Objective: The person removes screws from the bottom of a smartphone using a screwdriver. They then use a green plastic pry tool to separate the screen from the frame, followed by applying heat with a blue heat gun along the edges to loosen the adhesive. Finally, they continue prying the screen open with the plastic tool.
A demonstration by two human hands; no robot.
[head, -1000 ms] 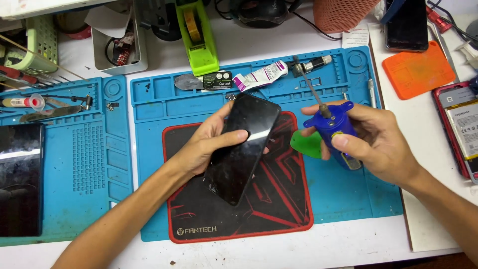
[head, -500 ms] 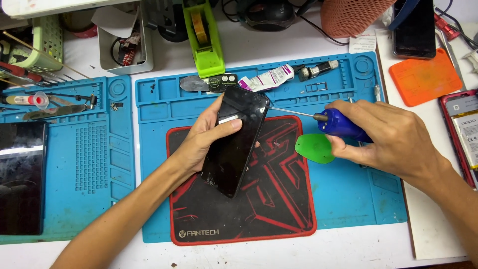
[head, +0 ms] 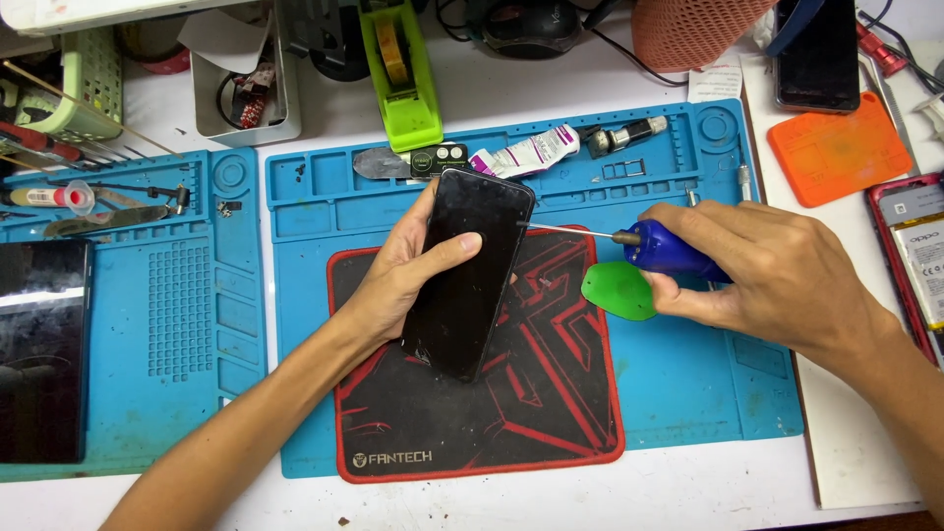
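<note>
Over black-red mat [head: 551,413]: left hand [head: 413,270] grips glossy phone [head: 472,275]; right hand [head: 777,280] clamps blue screwdriver [head: 669,251].

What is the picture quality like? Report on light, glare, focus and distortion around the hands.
Head view: bright, even overhead light with only soft shadows under the left hand and right hand; the black phone and blue-handled screwdriver are sharp, without motion blur; a pale streak of glare crosses the dark tablet at the left edge; the blue mat edges bow slightly, a wide-lens effect.
</note>
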